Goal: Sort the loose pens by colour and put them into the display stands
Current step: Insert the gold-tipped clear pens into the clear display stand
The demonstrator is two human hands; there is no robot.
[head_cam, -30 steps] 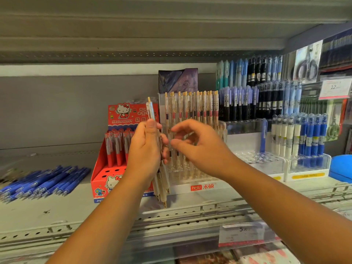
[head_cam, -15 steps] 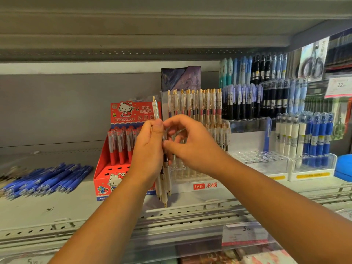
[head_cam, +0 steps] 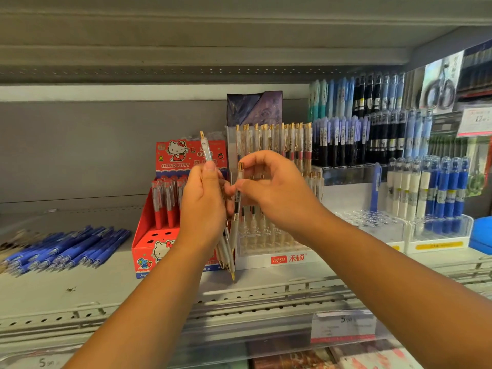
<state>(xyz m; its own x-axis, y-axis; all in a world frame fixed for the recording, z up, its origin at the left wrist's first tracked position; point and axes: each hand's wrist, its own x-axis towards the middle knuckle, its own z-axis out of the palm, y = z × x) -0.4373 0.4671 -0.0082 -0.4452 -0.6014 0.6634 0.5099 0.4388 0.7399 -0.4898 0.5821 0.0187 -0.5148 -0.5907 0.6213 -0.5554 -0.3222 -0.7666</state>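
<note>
The left hand (head_cam: 203,206) is in the middle of the view, fingers curled tight round a bunch of clear pens (head_cam: 225,249); the gold tips point down towards six o'clock, and one pen sticks up out of the fist towards twelve o'clock. The right hand (head_cam: 277,195) is just beside it at three o'clock; its thumb and forefinger are clamped on a single clear pen (head_cam: 237,202) close under the gold cap, the other fingers loosely bent above; that pen stands almost upright between the two hands, right against the bunch, though I cannot tell whether it touches it. Behind the hands, on the grey shelf (head_cam: 40,291), stands a clear display stand (head_cam: 279,259) with a white base and red label; rows of the same clear gold-capped pens stand upright in it. At nine o'clock of the stand, touching or nearly touching it, sits a red cartoon box (head_cam: 149,243) with red pens in it; further towards nine o'clock loose blue pens (head_cam: 66,249) lie flat in a heap on the shelf. At three o'clock is another clear stand (head_cam: 439,235) with white and blue pens upright; a price label (head_cam: 343,328) hangs on the shelf rail at five o'clock.
</note>
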